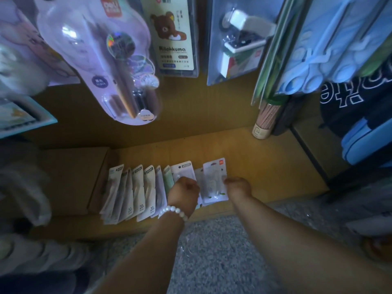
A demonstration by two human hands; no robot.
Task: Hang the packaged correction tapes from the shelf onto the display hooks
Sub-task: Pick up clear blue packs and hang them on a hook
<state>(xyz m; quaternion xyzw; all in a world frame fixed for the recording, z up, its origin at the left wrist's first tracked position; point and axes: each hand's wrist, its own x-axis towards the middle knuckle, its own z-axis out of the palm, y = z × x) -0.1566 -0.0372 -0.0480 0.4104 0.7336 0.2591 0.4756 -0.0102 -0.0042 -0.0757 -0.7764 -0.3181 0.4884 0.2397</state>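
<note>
A low wooden shelf [254,158] runs across the middle of the view, with speckled grey floor [212,240] in front of it. Above hang large blister packs: a lilac pen pack [99,60] at the left, a bear-printed card pack [172,35], a stapler pack [239,39] and pale blue packs [331,45] at the right. A tube of pencils [265,119] stands at the back of the shelf. The packaged correction tapes [137,192] lie on the shelf in an overlapping row, fanned from left to right. The left hand [184,193], a white bead bracelet [172,212] on its wrist, rests knuckles-up on the row, its grip curled onto a white pack [182,169]. The right hand [238,187] sits just beside a white-backed pack [214,179] at the row's right end, fingers curled at its edge; whether that grip actually holds the pack cannot be told.
</note>
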